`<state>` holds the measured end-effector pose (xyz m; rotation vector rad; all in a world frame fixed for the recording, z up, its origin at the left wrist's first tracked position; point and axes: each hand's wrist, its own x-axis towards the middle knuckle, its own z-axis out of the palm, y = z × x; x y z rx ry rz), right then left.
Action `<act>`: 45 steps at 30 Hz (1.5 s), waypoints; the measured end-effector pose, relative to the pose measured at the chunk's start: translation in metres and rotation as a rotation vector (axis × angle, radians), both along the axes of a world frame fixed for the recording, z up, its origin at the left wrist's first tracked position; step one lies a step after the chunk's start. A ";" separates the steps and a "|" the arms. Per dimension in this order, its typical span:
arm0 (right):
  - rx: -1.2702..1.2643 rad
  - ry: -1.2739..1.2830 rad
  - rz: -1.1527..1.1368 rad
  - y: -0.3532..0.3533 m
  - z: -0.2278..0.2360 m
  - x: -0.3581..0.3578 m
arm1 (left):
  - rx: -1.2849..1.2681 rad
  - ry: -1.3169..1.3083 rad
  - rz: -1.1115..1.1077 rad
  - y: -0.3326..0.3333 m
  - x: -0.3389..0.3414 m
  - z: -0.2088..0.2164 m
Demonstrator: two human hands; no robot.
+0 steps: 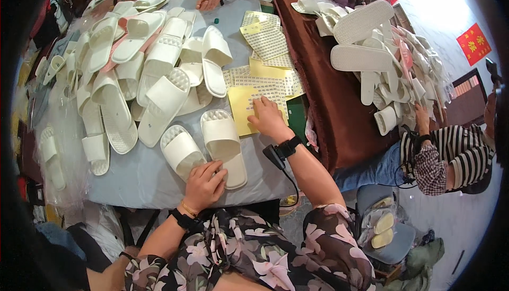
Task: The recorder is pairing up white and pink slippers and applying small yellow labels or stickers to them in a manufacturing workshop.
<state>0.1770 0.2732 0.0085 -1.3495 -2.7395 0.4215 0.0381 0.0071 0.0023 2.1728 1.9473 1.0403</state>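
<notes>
In front of me on the table lie two white slippers side by side, a left one point(183, 150) and a right one point(222, 137), toes pointing away. My left hand point(205, 186) curls over the heel end of the left slipper, its fingers bent and touching the inner edge of the right one. Farther right, my right hand point(269, 117) rests with fingers stretched on a yellow sheet of small printed stickers point(241, 111). More sticker sheets point(268, 41) overlap behind it. Whether a sticker is between my right fingertips is too small to tell.
A heap of white slippers point(164, 100) covers the table's left side. On the right, a brown cloth-covered table point(307, 52) carries another slipper pile point(366, 57). A person in a striped top point(450, 153) reaches into it. Someone's hand point(209, 0) rests at the far table edge.
</notes>
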 end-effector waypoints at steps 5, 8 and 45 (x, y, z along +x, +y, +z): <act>-0.008 0.213 -0.031 0.016 -0.008 0.015 | -0.001 -0.003 -0.003 -0.001 0.000 0.001; 0.058 0.137 -0.153 0.010 -0.004 0.022 | 0.000 0.007 0.006 -0.001 0.000 0.002; -0.007 0.745 -0.448 0.065 0.026 0.069 | 0.003 -0.002 0.003 -0.001 -0.001 0.005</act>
